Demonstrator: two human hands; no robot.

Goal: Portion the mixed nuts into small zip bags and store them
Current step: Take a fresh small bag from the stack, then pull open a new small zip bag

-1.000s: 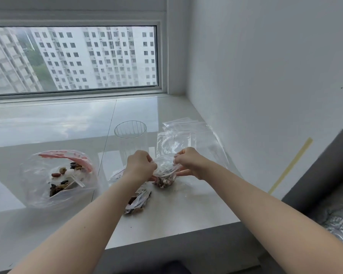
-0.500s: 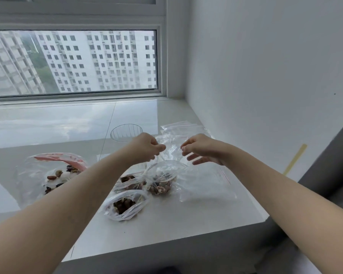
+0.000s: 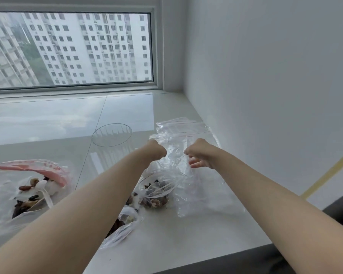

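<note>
- Right, I see both arms stretched out over the pale glossy worktop point(image 3: 166, 240), towards the stack of empty zip bags point(image 3: 183, 128) lying near the wall.
- The left hand point(image 3: 156, 150) is curled into a fist at the left edge of an empty clear zip bag point(image 3: 174, 155); whether it actually pinches the plastic I cannot tell, because the fingers are turned away from me.
- The right hand point(image 3: 201, 154) hangs at that bag's right side with its fingers loosely curled and pointing down (the tips look close to the film, but contact is unclear from here).
- Just beneath the two hands, a small filled bag of mixed nuts point(image 3: 156, 196) lies on the worktop with its mouth crumpled.
- A second small filled bag point(image 3: 121, 226) lies nearer me, partly hidden under the left forearm.
- Far to the left sits the big supply bag point(image 3: 28, 190) with a pink zip strip, its mouth gaping, dark and light nuts inside together with something white that I cannot identify.
- A clear glass point(image 3: 112, 135) stands behind the left hand, between the supply bag and the empty bags.
- A window point(image 3: 71, 48) behind the worktop looks onto high-rise blocks.
</note>
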